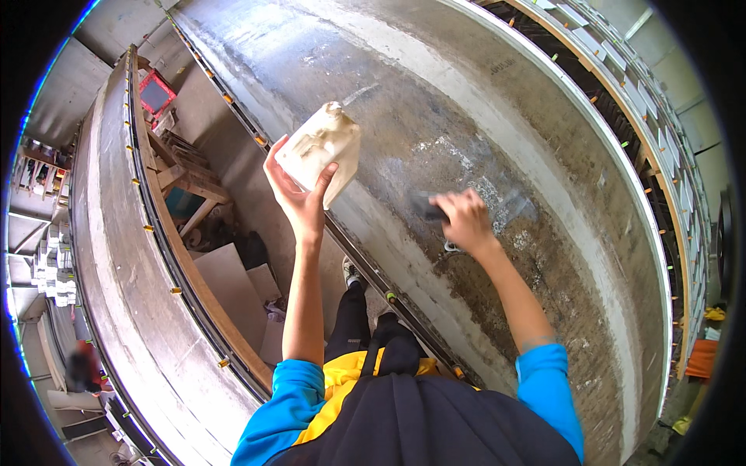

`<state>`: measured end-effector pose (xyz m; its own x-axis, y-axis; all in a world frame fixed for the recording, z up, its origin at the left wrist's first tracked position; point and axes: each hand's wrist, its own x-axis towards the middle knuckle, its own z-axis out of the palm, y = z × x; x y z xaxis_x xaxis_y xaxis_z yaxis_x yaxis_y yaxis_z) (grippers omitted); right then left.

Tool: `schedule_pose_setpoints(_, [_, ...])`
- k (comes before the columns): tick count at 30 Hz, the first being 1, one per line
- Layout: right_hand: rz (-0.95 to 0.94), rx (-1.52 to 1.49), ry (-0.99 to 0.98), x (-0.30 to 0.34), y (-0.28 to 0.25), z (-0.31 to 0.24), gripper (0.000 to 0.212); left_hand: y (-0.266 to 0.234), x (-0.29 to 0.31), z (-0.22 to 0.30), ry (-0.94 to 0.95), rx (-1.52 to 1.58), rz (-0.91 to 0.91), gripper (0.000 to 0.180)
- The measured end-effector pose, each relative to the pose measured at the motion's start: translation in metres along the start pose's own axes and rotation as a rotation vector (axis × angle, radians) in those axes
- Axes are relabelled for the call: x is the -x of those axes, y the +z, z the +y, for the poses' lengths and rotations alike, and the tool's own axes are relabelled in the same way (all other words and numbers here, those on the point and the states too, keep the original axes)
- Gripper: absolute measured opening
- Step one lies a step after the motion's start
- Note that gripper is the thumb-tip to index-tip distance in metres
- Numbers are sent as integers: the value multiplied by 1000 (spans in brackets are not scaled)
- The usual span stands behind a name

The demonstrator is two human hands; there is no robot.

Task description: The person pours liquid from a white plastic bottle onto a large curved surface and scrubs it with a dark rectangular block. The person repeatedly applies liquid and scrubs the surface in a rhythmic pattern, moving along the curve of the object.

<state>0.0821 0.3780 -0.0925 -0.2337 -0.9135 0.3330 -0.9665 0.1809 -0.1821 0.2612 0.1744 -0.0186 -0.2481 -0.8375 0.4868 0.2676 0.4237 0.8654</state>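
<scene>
My left hand point(301, 206) is raised over the near edge of the long worktable point(559, 179), wrapped round a cream plastic jug point(318, 151). The thumb presses on one side and the fingers go round the other; the jug is tilted, its knobbly end facing up. Low over the worn brown-grey surface, my right hand point(470, 225) grips a dark, block-shaped thing point(427, 206), too smeared by motion to name. White smudges and streaks point(486, 190) mark the tabletop around and beyond that hand.
A second long table point(128, 256) curves along the left, with orange clips on its edge. Between the tables are a wooden frame point(194, 182), leaning pale boards point(233, 283) and a red-framed panel point(157, 95). Beyond the right edge stands slatted racking point(645, 101).
</scene>
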Motion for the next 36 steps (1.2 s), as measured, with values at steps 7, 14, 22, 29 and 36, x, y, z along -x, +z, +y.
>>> schedule_pose_setpoints(7, [-138, -117, -42, -39, -38, 7, 28, -8, -22, -12, 17, -12, 15, 78])
schedule_pose_setpoints(14, [-176, -7, -191, -190, 22, 9, 16, -20, -44, -25, -29, -46, -44, 80])
schedule_pose_setpoints(22, [-227, -5, -145, -187, 47, -4, 22, -28, -56, -34, -72, -39, -12, 81])
schedule_pose_setpoints(29, [-222, -113, -302, -84, 2, -3, 26, -15, -31, -19, -19, -68, 49, 78])
schedule_pose_setpoints(36, [-218, -120, -305, 49, -57, 14, 18, 8, 10, 7, 56, 16, 93, 76])
